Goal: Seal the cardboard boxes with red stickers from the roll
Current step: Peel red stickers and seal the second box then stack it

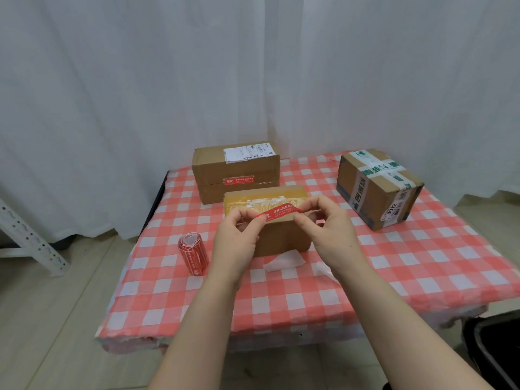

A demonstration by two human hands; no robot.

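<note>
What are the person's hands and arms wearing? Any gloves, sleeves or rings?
Nothing that shows. The left hand and right hand have no gloves, and I see no rings or watch. The left forearm and right forearm are bare down to the picture's bottom edge, with no sleeves in view.

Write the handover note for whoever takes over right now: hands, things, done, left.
Left hand pinches the left end of a red sticker.
Right hand pinches its right end, stretched over the near box's top front edge; contact unclear.
Roll lies on the table left of that box; backing paper in front.
Done: back box carries an applied sticker on its front.
Left: press this one down; the right box shows no red seal.
</note>
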